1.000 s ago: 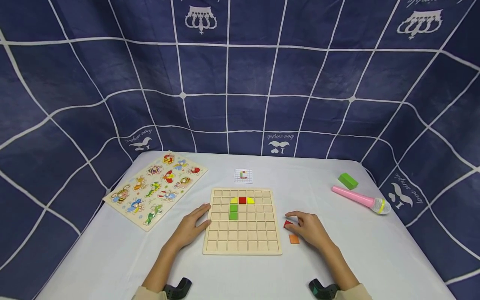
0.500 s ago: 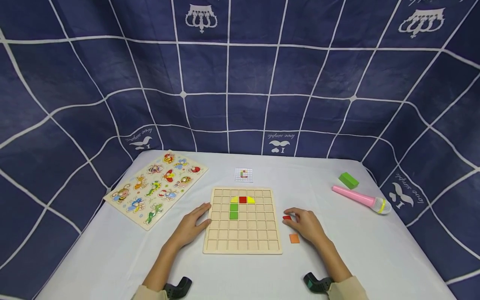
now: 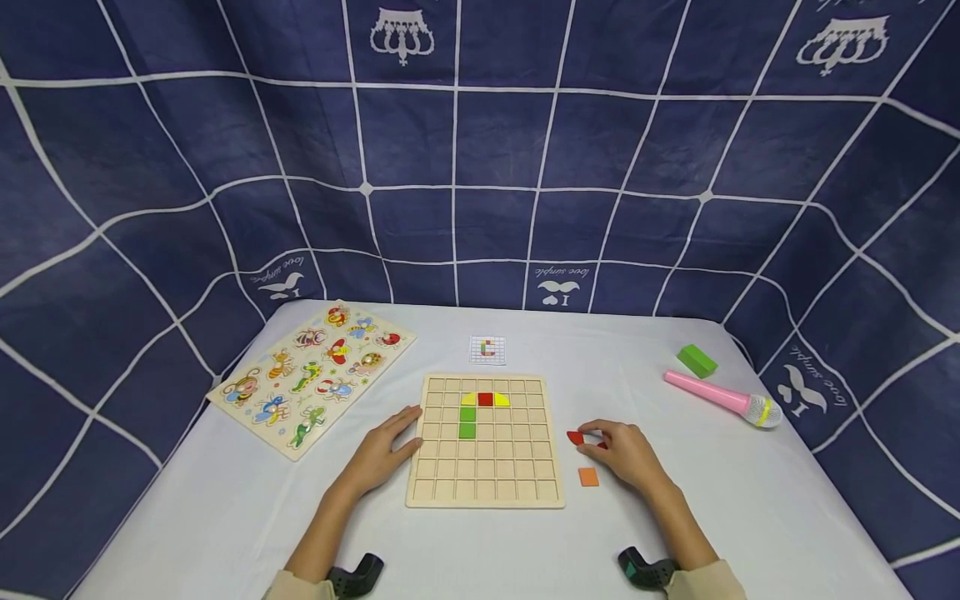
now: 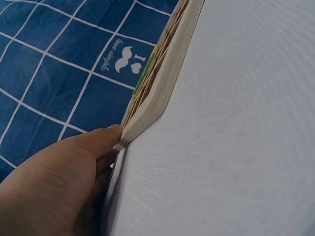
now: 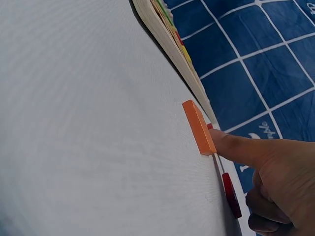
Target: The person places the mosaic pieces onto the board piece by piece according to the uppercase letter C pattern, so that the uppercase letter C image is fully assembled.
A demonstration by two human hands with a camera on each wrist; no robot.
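Observation:
My left hand [image 3: 386,454] rests on the table with relaxed fingers at the left edge of a wooden grid board [image 3: 487,472]. In the left wrist view, its thumb meets the board's side. On the board sit a red square tile [image 3: 485,399], two yellow rounded tiles [image 3: 502,401] either side of it, and two green square tiles [image 3: 467,422]. Right of the board, my right hand [image 3: 624,452] has thumb and index finger apart, tips right at a red tile [image 3: 575,437] with a curved edge. A second red tile [image 5: 231,195] lies under this hand. Nearby lies an orange square tile [image 3: 588,477].
A small pattern card [image 3: 487,350] lies behind the board. At the back left is an insect puzzle board [image 3: 311,379]. A pink toy microphone [image 3: 708,393] and a green block [image 3: 697,361] lie on the right. Blue grid-patterned cloth [image 3: 495,142] hangs around the table.
The red tile at my right fingertips has moved forward, away from the orange tile, and now lies flat. My right hand has drawn back rightward from it, and the second red tile shows beneath.

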